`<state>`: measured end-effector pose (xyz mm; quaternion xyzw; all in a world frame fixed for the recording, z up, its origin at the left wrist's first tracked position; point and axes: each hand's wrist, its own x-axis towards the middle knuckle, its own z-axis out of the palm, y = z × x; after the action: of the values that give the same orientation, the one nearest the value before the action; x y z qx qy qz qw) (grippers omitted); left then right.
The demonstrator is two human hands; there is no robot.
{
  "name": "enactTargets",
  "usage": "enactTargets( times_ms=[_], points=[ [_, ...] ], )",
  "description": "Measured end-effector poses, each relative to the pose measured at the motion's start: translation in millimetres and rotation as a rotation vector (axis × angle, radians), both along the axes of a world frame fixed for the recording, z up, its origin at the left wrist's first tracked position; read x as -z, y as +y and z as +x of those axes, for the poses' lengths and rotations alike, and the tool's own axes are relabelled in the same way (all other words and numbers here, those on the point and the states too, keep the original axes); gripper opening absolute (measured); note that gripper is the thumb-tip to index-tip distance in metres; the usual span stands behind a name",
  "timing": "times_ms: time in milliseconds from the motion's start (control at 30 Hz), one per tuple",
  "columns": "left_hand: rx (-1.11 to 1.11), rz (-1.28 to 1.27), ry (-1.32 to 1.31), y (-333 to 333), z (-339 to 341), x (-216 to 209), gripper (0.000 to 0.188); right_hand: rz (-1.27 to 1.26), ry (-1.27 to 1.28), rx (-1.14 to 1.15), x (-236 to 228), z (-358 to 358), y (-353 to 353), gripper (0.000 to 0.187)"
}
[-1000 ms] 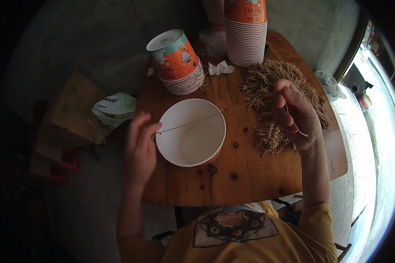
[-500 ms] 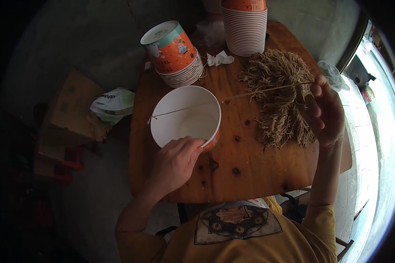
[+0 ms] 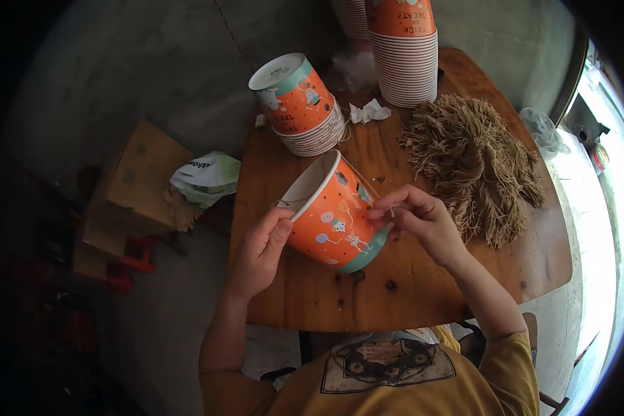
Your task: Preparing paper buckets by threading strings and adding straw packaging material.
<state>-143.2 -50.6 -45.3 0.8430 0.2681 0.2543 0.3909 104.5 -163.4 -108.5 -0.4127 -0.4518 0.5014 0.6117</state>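
An orange paper bucket with cartoon prints and a teal base (image 3: 331, 215) is tipped on its side over the round wooden table (image 3: 423, 291). My left hand (image 3: 260, 251) grips its rim at the left. My right hand (image 3: 414, 217) pinches the end of a thin brown string (image 3: 365, 184) that runs across the bucket's wall to the rim. A heap of brown string pieces (image 3: 473, 163) lies just right of my right hand.
A leaning stack of the same orange buckets (image 3: 301, 107) and a taller upright stack (image 3: 403, 48) stand at the table's far side, with crumpled white paper (image 3: 369, 111) between them. Left of the table are cardboard boxes (image 3: 128, 187) and a white-green bag (image 3: 204, 177).
The bucket was upright on the table with the string stretched across its mouth; now it is lifted and tipped sideways. My right hand came in from the string heap to the bucket's side.
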Motion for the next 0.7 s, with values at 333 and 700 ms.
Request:
enactTargets(
  times_ms=[333, 700],
  points=[
    [0.051, -0.047, 0.024, 14, -15, 2, 0.022, -0.040, 0.052, -0.049, 5, -22, 9, 0.012],
    [0.013, -0.574, -0.001, 16, 9, -22, 0.022, 0.020, -0.142, -0.057, 4, -47, 7, 0.011]
  ],
)
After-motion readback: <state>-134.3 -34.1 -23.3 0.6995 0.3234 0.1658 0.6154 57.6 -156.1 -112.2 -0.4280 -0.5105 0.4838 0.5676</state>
